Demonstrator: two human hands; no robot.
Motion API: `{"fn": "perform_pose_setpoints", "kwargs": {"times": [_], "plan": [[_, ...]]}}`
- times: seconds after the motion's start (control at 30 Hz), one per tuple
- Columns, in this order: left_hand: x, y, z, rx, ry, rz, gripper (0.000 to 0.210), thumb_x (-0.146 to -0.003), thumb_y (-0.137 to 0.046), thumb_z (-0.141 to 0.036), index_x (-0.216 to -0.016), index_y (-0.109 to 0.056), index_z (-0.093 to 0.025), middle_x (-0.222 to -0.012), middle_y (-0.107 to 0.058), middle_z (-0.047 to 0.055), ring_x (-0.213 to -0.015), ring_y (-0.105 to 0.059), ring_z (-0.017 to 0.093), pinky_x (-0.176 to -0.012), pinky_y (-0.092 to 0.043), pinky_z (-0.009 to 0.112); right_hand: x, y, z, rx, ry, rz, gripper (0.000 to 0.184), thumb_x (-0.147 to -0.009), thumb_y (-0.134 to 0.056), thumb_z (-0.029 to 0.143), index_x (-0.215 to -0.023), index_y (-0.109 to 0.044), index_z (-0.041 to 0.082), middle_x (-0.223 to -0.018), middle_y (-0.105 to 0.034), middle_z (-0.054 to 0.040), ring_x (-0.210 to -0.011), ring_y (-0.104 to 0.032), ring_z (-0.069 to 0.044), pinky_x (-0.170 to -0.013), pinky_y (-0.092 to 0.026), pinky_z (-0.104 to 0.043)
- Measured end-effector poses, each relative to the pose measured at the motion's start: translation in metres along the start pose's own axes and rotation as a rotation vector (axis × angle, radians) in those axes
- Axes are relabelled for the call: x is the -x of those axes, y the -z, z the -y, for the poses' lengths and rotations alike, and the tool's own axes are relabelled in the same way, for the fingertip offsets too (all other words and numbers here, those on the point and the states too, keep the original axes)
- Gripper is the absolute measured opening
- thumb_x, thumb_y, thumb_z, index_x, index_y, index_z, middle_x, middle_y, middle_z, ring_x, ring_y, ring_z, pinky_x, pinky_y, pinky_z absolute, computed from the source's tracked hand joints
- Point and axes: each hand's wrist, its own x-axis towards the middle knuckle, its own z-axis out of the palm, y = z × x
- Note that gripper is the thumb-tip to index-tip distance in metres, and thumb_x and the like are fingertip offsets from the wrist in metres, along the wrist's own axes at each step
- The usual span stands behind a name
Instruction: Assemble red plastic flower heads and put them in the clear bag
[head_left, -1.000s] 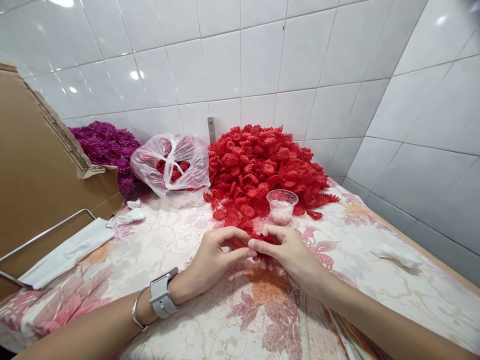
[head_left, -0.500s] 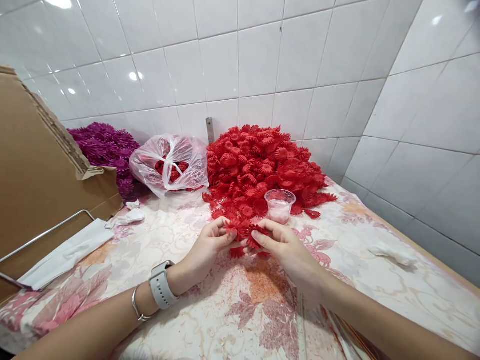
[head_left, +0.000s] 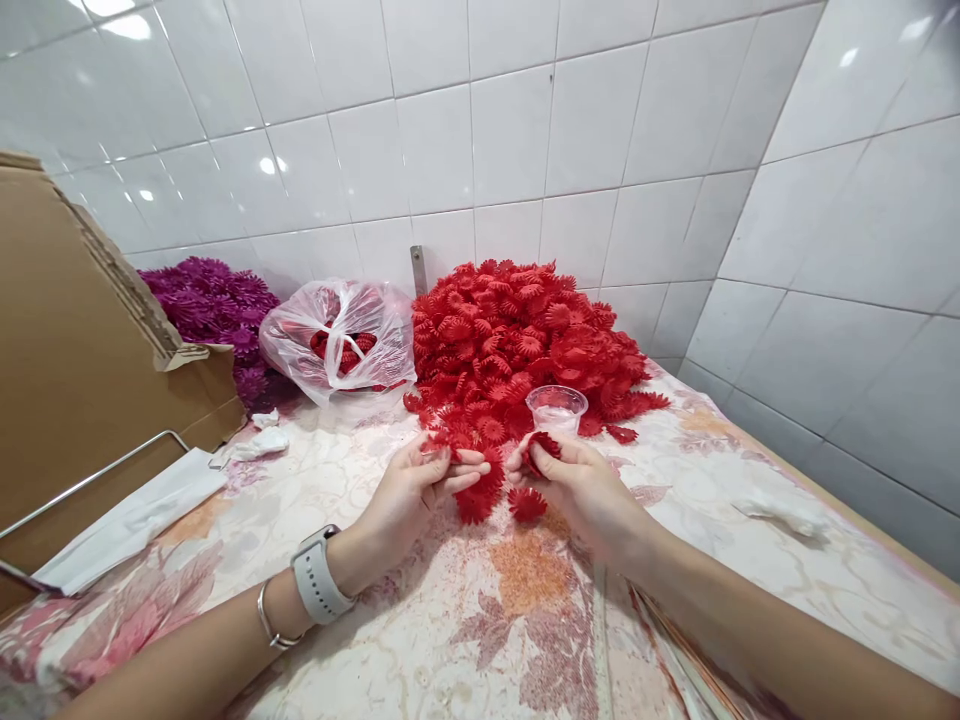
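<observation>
My left hand (head_left: 420, 482) pinches a red flower piece (head_left: 444, 443) between thumb and fingers, at the front of the red pile. In my right hand (head_left: 577, 482) another red flower piece (head_left: 541, 452) is folded under the thumb. A gap separates the two hands. Between and below them, loose red flower pieces (head_left: 527, 504) lie on the cloth. Behind the hands rises a large heap of red flower pieces (head_left: 517, 340) with serrated petals. A clear plastic cup (head_left: 556, 408) with whitish content stands just beyond my right hand.
A tied plastic bag (head_left: 337, 345) with red pieces sits left of the heap, beside a purple flower pile (head_left: 214, 310). A cardboard box (head_left: 90, 330) stands at far left. Crumpled white tissue (head_left: 780, 515) lies at right. The tiled wall (head_left: 510, 130) bounds the back.
My hands have moved apart, each with a red flower piece; before, they were together at the pieces. A loose red flower piece now shows on the cloth between them. The view has shifted slightly.
</observation>
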Motion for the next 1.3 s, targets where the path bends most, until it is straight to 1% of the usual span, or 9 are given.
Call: {"fn": "perform_pose_setpoints", "kwargs": {"times": [0.1,0.2,0.3,0.43,0.63,0.77,0.9,1.13,1.3], "plan": [[0.002,0.002,-0.002,-0.394,-0.317,-0.036,0.015,-0.077,-0.054,-0.019,-0.092,-0.054,-0.017,-0.099,-0.064,0.007,-0.094,-0.059,0.019,-0.087,-0.045,0.036,0.0,-0.001,0.001,0.075,-0.037,-0.023,0.021,-0.071,-0.063,0.035,-0.073,-0.058,0.016,-0.071,-0.062,-0.0018,-0.06,-0.055,-0.011,-0.057,-0.044,-0.025],[0.005,0.004,-0.004,-0.819,-0.626,-0.106,0.026,-0.076,-0.053,-0.012,-0.1,-0.056,-0.022,-0.122,-0.052,0.005,-0.116,-0.044,0.019,-0.1,-0.03,0.038,0.002,-0.005,0.0,0.164,-0.047,-0.019,0.023,-0.071,-0.062,0.037,-0.079,-0.057,0.016,-0.068,-0.062,-0.0009,-0.053,-0.053,-0.01,-0.049,-0.042,-0.023],[0.008,0.003,-0.006,-0.957,-0.712,-0.051,0.015,-0.08,-0.051,-0.015,-0.092,-0.059,-0.021,-0.113,-0.056,0.004,-0.108,-0.048,0.017,-0.096,-0.033,0.034,0.003,-0.006,-0.002,0.248,-0.04,0.028,0.026,-0.071,-0.061,0.041,-0.077,-0.056,0.016,-0.056,-0.06,0.0014,-0.047,-0.054,-0.011,-0.045,-0.041,-0.023],[0.013,-0.002,-0.006,-0.942,-0.621,0.105,0.01,-0.081,-0.055,-0.024,-0.086,-0.06,-0.019,-0.088,-0.063,0.002,-0.086,-0.056,0.014,-0.079,-0.042,0.026,0.004,-0.005,-0.004,0.294,-0.078,0.061,0.03,-0.069,-0.063,0.044,-0.073,-0.055,0.015,-0.052,-0.058,0.0017,-0.045,-0.054,-0.012,-0.043,-0.04,-0.023],[0.016,-0.006,-0.003,-0.889,-0.454,0.207,0.014,-0.076,-0.06,-0.028,-0.086,-0.063,-0.018,-0.085,-0.064,0.001,-0.078,-0.056,0.013,-0.07,-0.041,0.023,0.006,-0.004,-0.005,0.433,0.02,0.047,0.032,-0.067,-0.067,0.042,-0.058,-0.049,0.016,-0.05,-0.051,0.0048,-0.045,-0.046,-0.008,-0.044,-0.033,-0.022],[0.014,-0.005,-0.003,-0.828,-0.396,0.188,0.012,-0.077,-0.059,-0.027,-0.081,-0.063,-0.017,-0.077,-0.064,0.0,-0.073,-0.055,0.012,-0.068,-0.041,0.022,0.007,-0.006,-0.003,0.488,0.016,0.073,0.034,-0.073,-0.06,0.044,-0.058,-0.047,0.017,-0.051,-0.047,0.0053,-0.045,-0.043,-0.007,-0.042,-0.031,-0.021],[0.012,-0.003,-0.004,-0.691,-0.317,0.101,0.013,-0.08,-0.054,-0.028,-0.078,-0.062,-0.018,-0.076,-0.062,-0.001,-0.071,-0.054,0.012,-0.067,-0.041,0.022,0.007,-0.008,-0.001,0.488,-0.021,0.126,0.025,-0.076,-0.058,0.041,-0.072,-0.051,0.017,-0.06,-0.052,0.0043,-0.047,-0.046,-0.008,-0.044,-0.034,-0.021],[0.005,-0.003,0.001,-0.138,-0.004,0.13,0.011,-0.076,-0.057,-0.026,-0.071,-0.055,-0.017,-0.069,-0.059,-0.002,-0.065,-0.058,0.012,-0.066,-0.045,0.025,0.006,-0.008,-0.003,0.188,-0.014,0.107,0.019,-0.072,-0.064,0.033,-0.072,-0.053,0.017,-0.068,-0.058,0.0033,-0.061,-0.054,-0.01,-0.058,-0.043,-0.022],[0.004,-0.003,0.001,0.036,0.091,0.151,0.011,-0.075,-0.056,-0.021,-0.066,-0.055,-0.014,-0.068,-0.062,0.001,-0.067,-0.06,0.013,-0.071,-0.046,0.025,0.007,-0.011,-0.002,-0.042,-0.108,0.145,0.021,-0.071,-0.066,0.034,-0.073,-0.053,0.017,-0.065,-0.059,0.0013,-0.063,-0.056,-0.012,-0.059,-0.044,-0.025]]}}
